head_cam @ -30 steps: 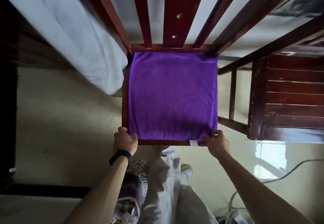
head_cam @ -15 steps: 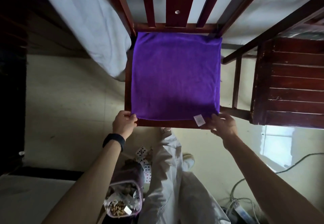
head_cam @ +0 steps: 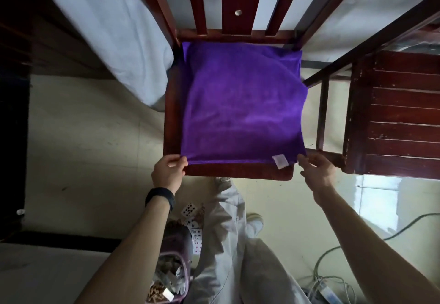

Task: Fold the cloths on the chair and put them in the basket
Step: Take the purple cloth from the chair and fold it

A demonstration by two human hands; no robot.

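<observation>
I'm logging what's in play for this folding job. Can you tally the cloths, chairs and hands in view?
Purple cloth: 1
Wooden chair: 1; a second wooden piece at right is unclear, not counted
Hands: 2, left hand and right hand, each at a near cloth corner
Total: 4

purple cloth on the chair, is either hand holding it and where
Both. The left hand pinches the purple cloth at its near left corner; the right hand grips its near right corner, beside the white tag.
</observation>
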